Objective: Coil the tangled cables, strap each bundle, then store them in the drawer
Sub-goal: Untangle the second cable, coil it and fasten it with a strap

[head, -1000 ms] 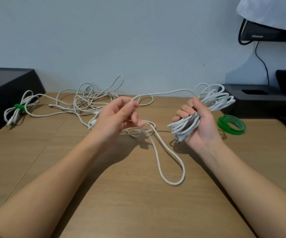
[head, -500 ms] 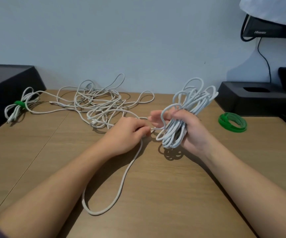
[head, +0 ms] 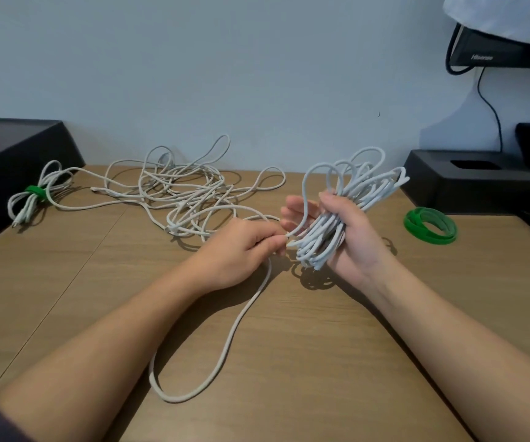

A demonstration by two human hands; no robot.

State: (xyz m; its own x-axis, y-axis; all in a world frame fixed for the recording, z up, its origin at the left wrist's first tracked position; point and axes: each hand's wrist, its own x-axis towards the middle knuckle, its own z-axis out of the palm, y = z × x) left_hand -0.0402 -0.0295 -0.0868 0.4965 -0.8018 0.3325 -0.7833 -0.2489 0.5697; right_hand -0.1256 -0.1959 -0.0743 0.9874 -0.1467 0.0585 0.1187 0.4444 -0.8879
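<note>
Our fingers (head: pixel 296 208) on the right hand (head: pixel 351 232) curl round one coil of white cable (head: pixel 318 240), with the thumb across the front. We grip it upright above the table (head: pixel 337 362). Its many loops fan out above the fist and bunch together below it. Our left hand (head: pixel 241 248) sits just beside it, the fingertips (head: pixel 271 241) pinching the free run of the same cable where it leaves the coil. From that pinch one long slack loop (head: pixel 222 352) trails toward us across the table and curves back under the left forearm.

Beyond the left hand we count one loose tangle (head: pixel 187 193) of the same pale, round cable, spread flat on the table. We cannot tell how many separate cables it holds. One strand from it runs left as far as one finished bundle (head: pixel 28 204), which is cinched at its middle by one green strap (head: pixel 36 191).

That bundle lies just beside the left black box (head: pixel 12 161). To the right of the coil, apart from our hand, one roll of green strap (head: pixel 431 225) lies flat on the table, near the right black box (head: pixel 477 183). At the top right corner hangs one dark monitor (head: pixel 506 49), with one black wire (head: pixel 493 113) dropping down behind the right box.
</note>
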